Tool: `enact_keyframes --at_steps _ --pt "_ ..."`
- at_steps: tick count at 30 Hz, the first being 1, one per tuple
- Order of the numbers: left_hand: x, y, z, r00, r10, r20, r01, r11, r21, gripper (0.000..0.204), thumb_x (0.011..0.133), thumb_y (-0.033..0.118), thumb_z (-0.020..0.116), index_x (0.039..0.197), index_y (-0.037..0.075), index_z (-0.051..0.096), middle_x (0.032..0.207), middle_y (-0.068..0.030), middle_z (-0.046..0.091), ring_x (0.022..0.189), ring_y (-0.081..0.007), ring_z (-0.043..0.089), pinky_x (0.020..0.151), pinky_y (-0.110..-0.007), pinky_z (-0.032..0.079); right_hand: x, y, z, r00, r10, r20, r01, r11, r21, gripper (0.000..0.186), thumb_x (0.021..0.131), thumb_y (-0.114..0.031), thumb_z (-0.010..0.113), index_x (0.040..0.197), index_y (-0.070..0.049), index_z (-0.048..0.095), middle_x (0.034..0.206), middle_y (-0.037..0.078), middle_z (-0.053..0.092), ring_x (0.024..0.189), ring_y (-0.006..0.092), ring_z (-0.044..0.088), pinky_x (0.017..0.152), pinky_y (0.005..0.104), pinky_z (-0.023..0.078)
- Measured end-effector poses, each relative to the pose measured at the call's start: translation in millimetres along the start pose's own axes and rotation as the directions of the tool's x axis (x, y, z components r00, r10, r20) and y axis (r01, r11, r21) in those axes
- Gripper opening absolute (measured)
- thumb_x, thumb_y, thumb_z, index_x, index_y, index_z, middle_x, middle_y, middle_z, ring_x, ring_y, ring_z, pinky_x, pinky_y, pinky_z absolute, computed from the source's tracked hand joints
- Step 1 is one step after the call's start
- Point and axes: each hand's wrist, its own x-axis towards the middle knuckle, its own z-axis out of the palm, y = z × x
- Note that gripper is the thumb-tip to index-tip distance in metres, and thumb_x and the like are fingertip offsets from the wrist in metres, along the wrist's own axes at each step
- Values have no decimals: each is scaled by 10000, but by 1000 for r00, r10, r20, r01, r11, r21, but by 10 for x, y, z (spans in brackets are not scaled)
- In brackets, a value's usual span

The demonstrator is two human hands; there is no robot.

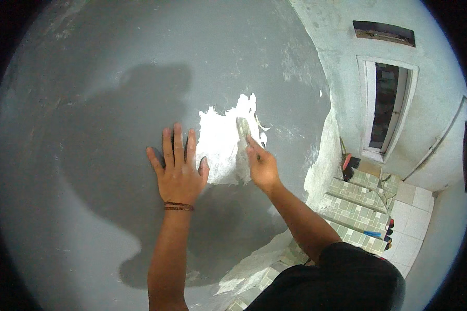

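My left hand (pixel 179 179) lies flat on the dark grey painted wall (pixel 140 46), its fingers spread. A brown beaded bracelet (pixel 178 206) circles that wrist. Just right of it is a bright white patch (pixel 215 137) with ragged edges, where the grey paint is gone. My right hand (pixel 263 168) is closed around a scraper; its dull blade (pixel 243 126) touches the right part of the patch, and the handle is mostly hidden in the hand. Curled bits of loose paint (pixel 262 124) stick out along the patch's right edge.
Tiled steps (pixel 355 205) lie below at the right, with a blue item (pixel 372 234) on one. A broom with dark bristles (pixel 349 168) stands by the pale wall. Beyond are a white-framed window (pixel 386 106) and a vent opening (pixel 384 33). My shadow covers part of the grey wall.
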Motion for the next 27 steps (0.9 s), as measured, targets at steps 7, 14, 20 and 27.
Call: enact_keyframes --at_steps 7,14,20,27 --pt "-6 -6 16 1000 10 -4 -11 1000 -15 772 789 403 673 1488 188 427 1585 -108 318 1485 -320 254 1167 -658 121 118 -196 -78 986 164 34 -166 985 53 479 1046 -279 502 1464 -47 463 735 -8 478 703 92 460 721 267 450" --pt "19 17 -39 1000 1 -4 0 1000 18 725 804 411 654 1465 189 457 1577 -103 338 1473 -317 282 1143 -664 193 80 -184 -47 988 -132 -76 124 987 -105 434 1036 -247 508 1418 -40 515 1023 117 686 728 109 502 732 260 470" --pt "27 23 -57 1000 -2 2 2 1000 5 690 813 406 646 1447 187 484 1576 -105 339 1475 -316 277 1143 -667 187 13 -230 -79 999 40 -17 -41 994 -100 422 1034 -235 495 1399 -25 526 1147 187 696 797 148 596 777 283 497" --pt "26 22 -70 1000 -11 -11 10 1000 -23 675 813 404 644 1433 182 499 1569 -102 345 1473 -307 281 1159 -657 154 -9 -405 -23 955 -260 -141 232 954 -191 412 1017 -232 507 1381 -41 547 1113 263 684 950 209 685 880 337 506"
